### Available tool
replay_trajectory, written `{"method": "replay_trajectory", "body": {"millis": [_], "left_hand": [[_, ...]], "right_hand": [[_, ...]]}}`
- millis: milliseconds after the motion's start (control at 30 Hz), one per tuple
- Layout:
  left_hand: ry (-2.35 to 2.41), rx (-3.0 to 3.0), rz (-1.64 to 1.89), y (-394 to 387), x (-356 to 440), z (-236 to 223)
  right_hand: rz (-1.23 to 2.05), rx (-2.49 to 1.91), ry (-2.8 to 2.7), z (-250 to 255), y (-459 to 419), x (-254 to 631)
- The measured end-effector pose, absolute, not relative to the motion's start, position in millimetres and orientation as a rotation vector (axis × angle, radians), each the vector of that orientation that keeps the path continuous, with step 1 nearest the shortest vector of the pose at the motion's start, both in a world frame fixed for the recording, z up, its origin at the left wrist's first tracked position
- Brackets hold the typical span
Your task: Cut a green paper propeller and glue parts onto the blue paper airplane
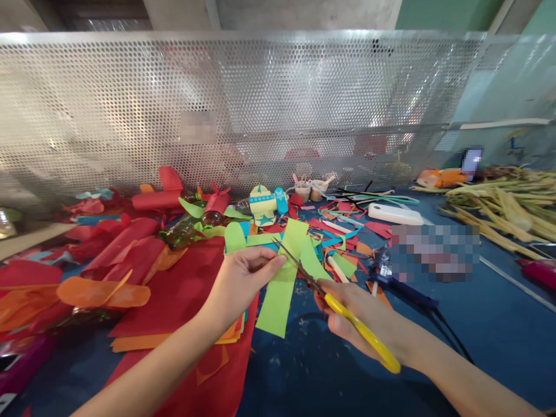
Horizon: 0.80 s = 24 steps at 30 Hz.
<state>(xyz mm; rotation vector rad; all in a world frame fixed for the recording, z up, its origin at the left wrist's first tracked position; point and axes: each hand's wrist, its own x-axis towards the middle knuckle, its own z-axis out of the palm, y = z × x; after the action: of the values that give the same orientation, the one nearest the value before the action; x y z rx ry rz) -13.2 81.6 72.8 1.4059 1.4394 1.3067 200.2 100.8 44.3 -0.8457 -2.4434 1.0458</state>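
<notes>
Apparent step: cutting. Left hand (pixel 252 272) pinches 1 lime-green rectangular paper strip (pixel 277 301); right hand (pixel 368 310) grips yellow-handled metal scissors (pixel 362 331). Next move likely requires a steady strip.

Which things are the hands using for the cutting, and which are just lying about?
In use:
left hand, pinching
light green strip
right hand, holding
yellow-handled scissors

Seemingly just lying about:
dry stalks
white object
blue corded tool
orange rounded strip

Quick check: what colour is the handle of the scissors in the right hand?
Yellow; the scissors handle shows best in the head view.
</notes>
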Motion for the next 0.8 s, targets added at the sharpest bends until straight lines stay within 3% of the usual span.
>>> {"method": "replay_trajectory", "body": {"millis": [500, 800], "left_hand": [[1.425, 1.435, 1.27, 83, -17, 75], [1.385, 1.534, 1.145, 86, -21, 83]], "right_hand": [[0.811, -0.903, -2.496, 51, 97, 202], [0.837, -0.946, -2.55, 50, 97, 202]]}}
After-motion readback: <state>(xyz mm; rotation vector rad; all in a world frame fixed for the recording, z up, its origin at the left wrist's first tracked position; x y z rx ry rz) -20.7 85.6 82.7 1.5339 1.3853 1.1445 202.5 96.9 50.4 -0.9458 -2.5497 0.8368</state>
